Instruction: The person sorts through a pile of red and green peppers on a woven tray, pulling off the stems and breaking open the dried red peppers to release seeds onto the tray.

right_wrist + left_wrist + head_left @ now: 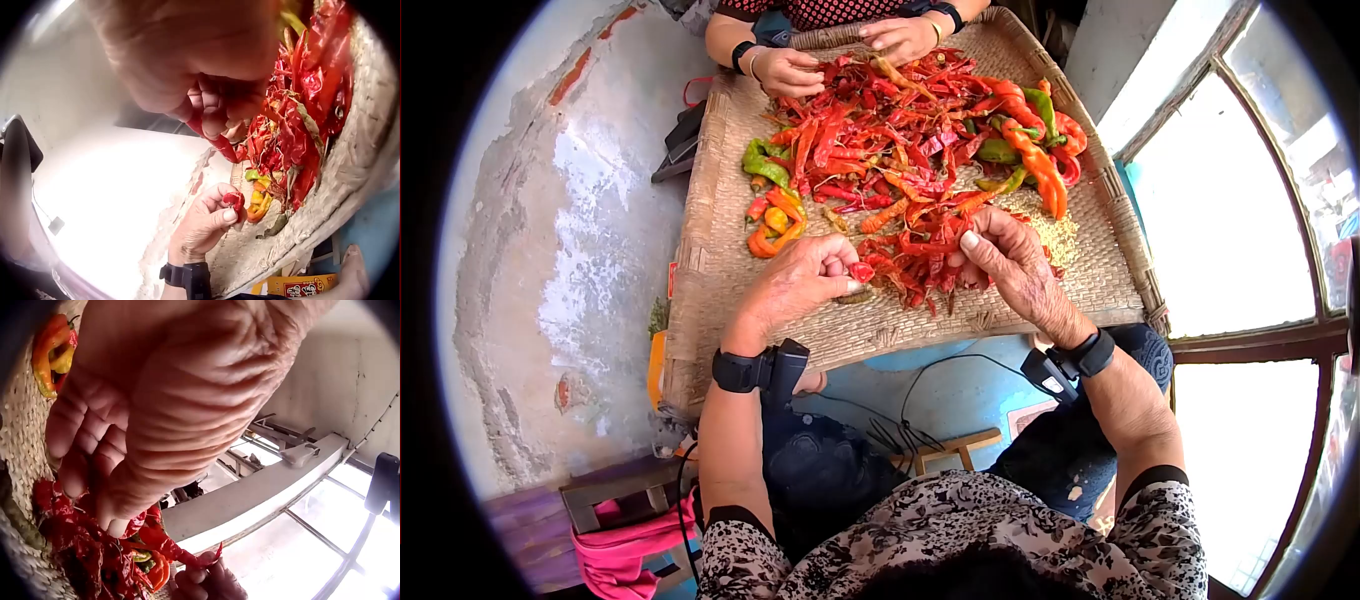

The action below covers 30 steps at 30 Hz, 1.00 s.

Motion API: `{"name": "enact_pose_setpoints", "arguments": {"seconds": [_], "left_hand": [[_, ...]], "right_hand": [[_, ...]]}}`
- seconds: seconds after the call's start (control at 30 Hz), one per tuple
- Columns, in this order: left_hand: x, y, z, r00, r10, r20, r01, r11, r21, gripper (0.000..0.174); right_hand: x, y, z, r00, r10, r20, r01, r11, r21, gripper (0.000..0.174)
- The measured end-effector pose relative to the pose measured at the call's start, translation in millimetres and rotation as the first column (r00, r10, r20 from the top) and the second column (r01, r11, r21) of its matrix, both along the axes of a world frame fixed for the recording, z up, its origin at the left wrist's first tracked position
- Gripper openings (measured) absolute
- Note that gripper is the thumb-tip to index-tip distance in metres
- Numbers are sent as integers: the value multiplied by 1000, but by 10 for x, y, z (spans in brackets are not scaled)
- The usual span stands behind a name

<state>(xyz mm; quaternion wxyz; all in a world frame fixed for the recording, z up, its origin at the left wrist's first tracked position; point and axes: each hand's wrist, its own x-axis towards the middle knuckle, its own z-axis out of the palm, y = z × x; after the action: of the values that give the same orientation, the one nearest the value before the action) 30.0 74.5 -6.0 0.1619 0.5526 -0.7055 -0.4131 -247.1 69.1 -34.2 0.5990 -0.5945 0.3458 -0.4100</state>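
Observation:
My left hand pinches a small red pepper piece between thumb and curled fingers, over the near edge of the pepper heap; the right wrist view shows the same red piece at its fingertips. To the right, my right hand holds a red pepper with thumb and bent fingers; in the right wrist view a long red pepper sticks out from that hand. Wrinkled red peppers lie between and beyond both hands. The left wrist view shows my left hand above red peppers.
A woven tray bears the heap, with orange-red peppers at right, green ones at left and pale seeds. Another person's hands are at the far side. Cables hang below.

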Motion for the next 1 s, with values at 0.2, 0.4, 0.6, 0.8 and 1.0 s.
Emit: {"name": "enact_pose_setpoints", "arguments": {"seconds": [0.2, 0.4, 0.6, 0.8, 1.0], "left_hand": [[7, -256, -173, 939, 226, -261, -273, 949, -159, 24], [-13, -2, -186, 986, 72, 152, -40, 977, -209, 22], [91, 233, -528, 941, -72, 332, 209, 893, -398, 16], [144, 185, -509, 960, -103, 260, 192, 918, -348, 16], [327, 40, -343, 986, 70, 154, 5, 898, -440, 17]], "right_hand": [[-26, 23, 26, 998, 15, -55, -10, 997, 73, 15], [27, 48, -19, 985, 99, -141, -90, 994, 66, 17], [63, -176, -2, 987, 123, -102, -117, 991, 56, 16], [254, -812, 388, 974, -183, -135, 148, 961, -232, 35], [46, -1022, -316, 439, -370, -818, -373, 754, -541, 38]]}}
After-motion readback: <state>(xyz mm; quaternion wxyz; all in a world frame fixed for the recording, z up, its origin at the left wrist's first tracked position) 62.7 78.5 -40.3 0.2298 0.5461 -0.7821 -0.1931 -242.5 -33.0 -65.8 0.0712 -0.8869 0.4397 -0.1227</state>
